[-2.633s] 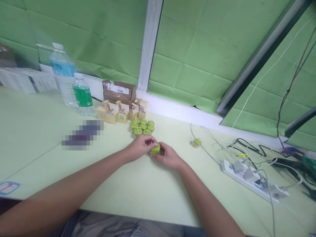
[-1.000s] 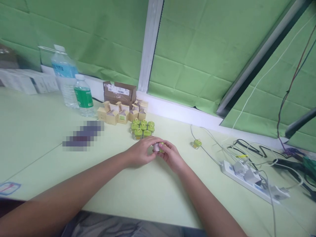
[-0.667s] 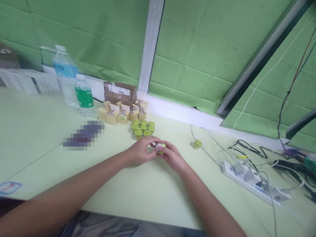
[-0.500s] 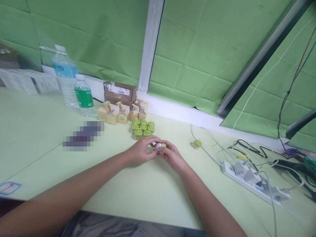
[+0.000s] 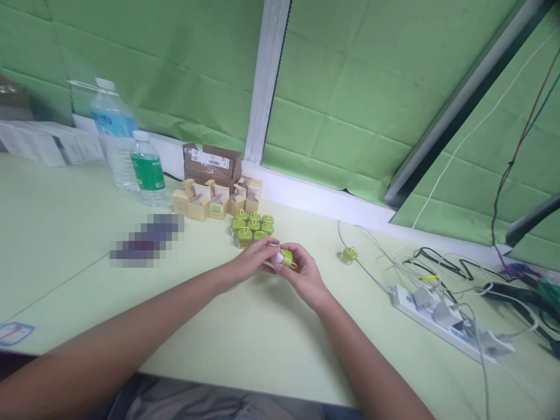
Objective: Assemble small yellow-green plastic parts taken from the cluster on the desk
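Between my two hands, above the pale green table, is a small jar with a green lid (image 5: 287, 258) and a whitish end, lying tilted on its side. My left hand (image 5: 256, 258) has its fingers closed on the whitish end. My right hand (image 5: 307, 274) grips the lid part, with a small yellow loop sticking out to the right. Just beyond my left hand stand several similar green-lidded jars (image 5: 254, 225) in a tight group. One more such jar (image 5: 349, 255) stands alone to the right.
Several small open cartons (image 5: 199, 207) stand at the back before a brown cardboard box (image 5: 212, 164). Two water bottles (image 5: 149, 175) are at the left, near a blurred-out patch (image 5: 146, 239). On the right lie a power strip (image 5: 441, 321) and tangled cables (image 5: 464, 265).
The held jar has turned so that its green lid and loop now show more toward the right. My left hand has flattened slightly; both hands stay in nearly the same place.
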`<state>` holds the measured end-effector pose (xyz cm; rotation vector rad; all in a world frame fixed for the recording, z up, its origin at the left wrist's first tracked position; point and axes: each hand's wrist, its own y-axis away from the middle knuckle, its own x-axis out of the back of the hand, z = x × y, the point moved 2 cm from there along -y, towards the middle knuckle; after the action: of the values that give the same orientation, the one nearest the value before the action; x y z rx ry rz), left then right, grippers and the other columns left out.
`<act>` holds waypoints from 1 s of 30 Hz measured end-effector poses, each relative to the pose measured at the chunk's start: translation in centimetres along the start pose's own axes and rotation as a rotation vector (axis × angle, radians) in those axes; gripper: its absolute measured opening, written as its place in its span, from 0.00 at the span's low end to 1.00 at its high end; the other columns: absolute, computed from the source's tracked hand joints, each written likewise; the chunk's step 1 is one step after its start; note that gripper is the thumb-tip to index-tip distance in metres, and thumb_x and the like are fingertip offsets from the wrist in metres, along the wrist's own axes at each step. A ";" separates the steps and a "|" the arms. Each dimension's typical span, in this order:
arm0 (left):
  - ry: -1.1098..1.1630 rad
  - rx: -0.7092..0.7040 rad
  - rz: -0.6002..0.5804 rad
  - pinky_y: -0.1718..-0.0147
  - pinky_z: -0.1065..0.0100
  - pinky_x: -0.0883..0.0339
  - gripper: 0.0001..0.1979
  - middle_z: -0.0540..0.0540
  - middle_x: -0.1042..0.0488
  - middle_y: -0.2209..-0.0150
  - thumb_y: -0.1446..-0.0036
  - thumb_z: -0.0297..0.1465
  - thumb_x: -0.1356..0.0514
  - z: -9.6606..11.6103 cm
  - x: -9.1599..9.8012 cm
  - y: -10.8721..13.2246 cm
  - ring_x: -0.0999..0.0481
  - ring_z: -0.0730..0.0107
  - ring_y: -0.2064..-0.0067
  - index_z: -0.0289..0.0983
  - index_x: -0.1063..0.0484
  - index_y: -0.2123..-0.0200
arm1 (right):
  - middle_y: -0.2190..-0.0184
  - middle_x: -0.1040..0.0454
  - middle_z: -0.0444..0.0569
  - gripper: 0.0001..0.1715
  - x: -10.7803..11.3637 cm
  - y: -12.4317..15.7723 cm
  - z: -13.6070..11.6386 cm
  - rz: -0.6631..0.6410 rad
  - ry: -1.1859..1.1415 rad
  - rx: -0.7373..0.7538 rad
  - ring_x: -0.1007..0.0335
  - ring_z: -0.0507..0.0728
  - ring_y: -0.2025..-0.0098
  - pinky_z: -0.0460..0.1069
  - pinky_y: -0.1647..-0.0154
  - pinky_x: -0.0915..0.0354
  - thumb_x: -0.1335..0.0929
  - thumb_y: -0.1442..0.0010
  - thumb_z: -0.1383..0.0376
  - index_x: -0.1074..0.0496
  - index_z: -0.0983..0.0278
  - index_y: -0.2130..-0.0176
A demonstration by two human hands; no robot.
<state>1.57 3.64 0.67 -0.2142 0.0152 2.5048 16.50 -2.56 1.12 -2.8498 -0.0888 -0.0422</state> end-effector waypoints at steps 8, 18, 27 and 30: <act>0.271 0.235 -0.248 0.55 0.58 0.26 0.15 0.41 0.23 0.63 0.38 0.43 0.42 -0.4 -0.9 0.6 0.22 0.60 0.59 0.36 0.26 0.62 | 0.54 0.25 0.48 0.22 -0.2 0.3 -0.3 -0.024 0.183 0.083 0.28 0.58 0.52 0.52 0.53 0.31 0.28 0.44 0.62 0.30 0.58 0.50; 0.317 0.221 -0.185 0.66 0.66 0.29 0.13 0.48 0.29 0.70 0.41 0.40 0.36 -0.9 -0.8 0.4 0.29 0.71 0.69 0.36 0.28 0.66 | 0.57 0.25 0.47 0.19 0.2 0.2 -0.5 -0.038 0.285 0.140 0.27 0.58 0.55 0.54 0.50 0.32 0.29 0.44 0.64 0.30 0.60 0.52; 0.308 0.197 -0.193 0.69 0.68 0.31 0.14 0.50 0.32 0.73 0.43 0.40 0.36 -0.9 -0.8 0.3 0.31 0.71 0.71 0.35 0.31 0.68 | 0.57 0.24 0.48 0.20 -0.1 0.2 -0.2 0.002 0.203 0.132 0.26 0.58 0.56 0.53 0.53 0.30 0.26 0.46 0.64 0.30 0.61 0.54; 0.287 0.182 -0.197 0.70 0.68 0.32 0.15 0.49 0.31 0.72 0.42 0.41 0.37 -1.1 -0.7 0.2 0.31 0.71 0.71 0.34 0.30 0.66 | 0.58 0.24 0.48 0.20 -0.2 0.3 -0.1 0.013 0.178 0.127 0.25 0.59 0.56 0.53 0.54 0.29 0.26 0.46 0.64 0.30 0.61 0.54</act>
<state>2.22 2.99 -0.30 -0.4736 0.3223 2.2420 16.34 -2.84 1.14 -2.7059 -0.0338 -0.2764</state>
